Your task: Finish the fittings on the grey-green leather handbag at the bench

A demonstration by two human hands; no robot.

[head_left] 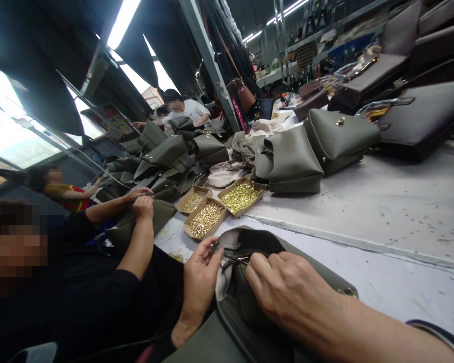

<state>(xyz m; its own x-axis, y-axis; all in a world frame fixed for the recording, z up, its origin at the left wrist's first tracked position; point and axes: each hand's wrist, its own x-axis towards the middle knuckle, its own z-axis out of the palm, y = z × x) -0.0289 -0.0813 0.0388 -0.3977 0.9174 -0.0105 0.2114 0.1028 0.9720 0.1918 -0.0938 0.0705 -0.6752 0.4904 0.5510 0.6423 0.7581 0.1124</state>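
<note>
An olive-green handbag lies tilted in front of me, its mouth open and a pale lining showing. At the rim of that opening my left hand pinches the bag's edge between thumb and fingers. My right hand is closed in a fist around a thin dark tool, which looks like a screwdriver; its handle is hidden in my palm. The tool's shaft points left, toward my left fingertips. What its tip touches is too small to make out. Some gold-coloured metal shows beside the shaft.
Beyond the bag stand cardboard trays of small gold metal parts. Finished-looking green handbags and dark brown bags crowd the table. Close on my left, a co-worker's hands work at another green bag. Other people sit farther back.
</note>
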